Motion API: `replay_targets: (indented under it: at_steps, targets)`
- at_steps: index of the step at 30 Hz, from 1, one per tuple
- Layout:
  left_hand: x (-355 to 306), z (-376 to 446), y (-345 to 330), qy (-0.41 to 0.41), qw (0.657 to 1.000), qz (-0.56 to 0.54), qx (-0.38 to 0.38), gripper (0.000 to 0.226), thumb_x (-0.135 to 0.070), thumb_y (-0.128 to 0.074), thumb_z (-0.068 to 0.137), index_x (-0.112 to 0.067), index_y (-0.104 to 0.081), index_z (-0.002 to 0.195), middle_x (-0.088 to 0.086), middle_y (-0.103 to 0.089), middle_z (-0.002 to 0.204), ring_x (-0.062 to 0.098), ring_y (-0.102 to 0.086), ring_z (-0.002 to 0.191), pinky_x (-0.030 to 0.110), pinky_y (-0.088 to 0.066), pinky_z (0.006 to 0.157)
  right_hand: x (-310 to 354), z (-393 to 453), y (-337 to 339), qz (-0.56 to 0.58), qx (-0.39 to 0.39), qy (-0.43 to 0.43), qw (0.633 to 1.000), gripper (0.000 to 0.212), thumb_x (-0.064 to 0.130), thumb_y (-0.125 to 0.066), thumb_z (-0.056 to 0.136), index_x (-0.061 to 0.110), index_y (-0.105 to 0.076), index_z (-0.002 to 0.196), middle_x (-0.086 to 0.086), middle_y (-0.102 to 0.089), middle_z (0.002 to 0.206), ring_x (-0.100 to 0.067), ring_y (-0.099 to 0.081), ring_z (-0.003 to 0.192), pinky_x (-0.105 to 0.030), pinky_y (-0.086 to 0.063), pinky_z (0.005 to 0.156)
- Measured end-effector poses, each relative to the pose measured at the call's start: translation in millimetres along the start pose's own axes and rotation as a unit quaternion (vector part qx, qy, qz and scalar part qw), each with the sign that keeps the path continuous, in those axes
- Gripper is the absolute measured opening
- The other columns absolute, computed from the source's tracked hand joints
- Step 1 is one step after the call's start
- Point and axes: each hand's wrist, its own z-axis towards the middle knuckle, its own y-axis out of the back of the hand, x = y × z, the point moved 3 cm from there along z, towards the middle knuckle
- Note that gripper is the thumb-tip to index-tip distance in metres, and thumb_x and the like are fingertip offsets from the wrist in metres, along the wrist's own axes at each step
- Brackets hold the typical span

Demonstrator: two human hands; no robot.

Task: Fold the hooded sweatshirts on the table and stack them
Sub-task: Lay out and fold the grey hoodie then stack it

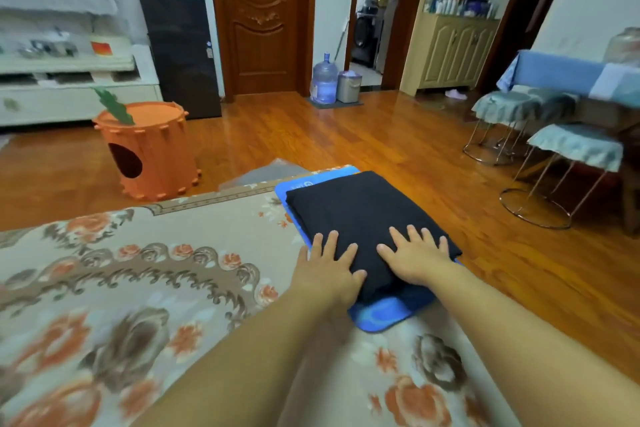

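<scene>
Counted: two folded sweatshirts, one black sweatshirt [363, 215] atop one blue sweatshirt [381, 317]; two stools, near stool [575, 146] and far stool [512, 106]; one water jug [324, 80]; one bin [349, 86].

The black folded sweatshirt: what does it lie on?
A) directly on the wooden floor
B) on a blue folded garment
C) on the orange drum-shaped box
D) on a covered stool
B: the black folded sweatshirt rests on a blue folded garment, whose edges show around it, with both hands flat on top.
</scene>
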Motion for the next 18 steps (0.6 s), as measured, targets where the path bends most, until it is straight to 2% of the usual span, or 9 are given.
replay_targets:
  at_steps: [1,3,5,7,9,11,14,18]
  targets:
    - [7,-16,11,0.012,1.000,0.010,0.010,0.065,-0.056,-0.025,0.104,-0.035,-0.003,0.161,0.004,0.013,0.169,0.030,0.016,0.155,0.051,0.003,0.124,5,-13,11,-0.017,-0.006,-0.004,1.000,0.070,0.063,-0.021,0.100,0.030,-0.006,0.161,-0.009,-0.005,0.168,-0.033,-0.002,0.154,-0.055,-0.001,0.122]
    - [30,-62,30,0.020,0.999,0.024,-0.008,0.064,-0.045,-0.032,0.103,-0.029,-0.011,0.161,0.008,-0.003,0.170,0.032,0.003,0.156,0.050,-0.004,0.125,27,-49,26,-0.046,-0.061,0.032,0.997,0.066,0.051,-0.030,0.102,0.022,-0.014,0.159,-0.013,-0.026,0.161,-0.036,-0.022,0.147,-0.053,-0.017,0.120]
    - [64,-128,47,0.021,0.998,0.035,-0.057,0.059,-0.042,-0.036,0.097,-0.025,-0.036,0.153,0.008,-0.033,0.160,0.032,-0.024,0.150,0.046,-0.024,0.120,64,-97,28,-0.052,-0.091,0.101,0.989,0.059,0.043,-0.038,0.102,0.019,-0.025,0.155,-0.010,-0.040,0.151,-0.035,-0.039,0.135,-0.047,-0.033,0.112]
    - [103,-205,62,0.051,0.996,0.000,-0.071,0.051,-0.041,-0.038,0.096,-0.022,-0.052,0.140,0.006,-0.053,0.145,0.030,-0.048,0.134,0.041,-0.042,0.107,118,-151,24,-0.056,-0.068,0.181,0.980,0.057,0.040,-0.041,0.101,0.020,-0.030,0.153,-0.009,-0.043,0.147,-0.036,-0.044,0.129,-0.044,-0.039,0.104]
    - [144,-284,75,0.097,0.991,-0.062,-0.063,0.045,-0.038,-0.043,0.101,-0.023,-0.054,0.141,0.004,-0.058,0.141,0.027,-0.056,0.126,0.039,-0.048,0.101,187,-207,20,-0.044,-0.025,0.276,0.960,0.058,0.040,-0.043,0.101,0.021,-0.029,0.154,-0.011,-0.040,0.150,-0.036,-0.043,0.131,-0.044,-0.040,0.104]
    - [187,-363,90,0.145,0.982,-0.098,-0.067,0.042,-0.037,-0.044,0.103,-0.024,-0.056,0.141,0.001,-0.060,0.140,0.022,-0.058,0.123,0.037,-0.048,0.099,264,-272,22,-0.020,-0.006,0.373,0.928,0.058,0.040,-0.047,0.101,0.023,-0.031,0.154,-0.008,-0.036,0.156,-0.032,-0.040,0.137,-0.042,-0.038,0.108]
    - [259,-494,111,0.242,0.951,-0.116,-0.154,0.038,-0.037,-0.047,0.102,-0.026,-0.061,0.136,-0.006,-0.062,0.136,0.018,-0.059,0.122,0.033,-0.047,0.100,382,-382,19,0.011,0.004,0.504,0.864,0.053,0.040,-0.049,0.102,0.025,-0.038,0.151,-0.005,-0.041,0.154,-0.027,-0.044,0.135,-0.039,-0.042,0.107]
    - [348,-705,97,0.399,0.872,-0.124,-0.255,0.033,-0.037,-0.051,0.101,-0.029,-0.065,0.130,-0.009,-0.066,0.130,0.013,-0.062,0.111,0.027,-0.046,0.095,528,-546,-18,-0.007,0.033,0.636,0.771,0.048,0.042,-0.048,0.102,0.028,-0.043,0.148,-0.003,-0.046,0.150,-0.026,-0.047,0.134,-0.039,-0.040,0.109]
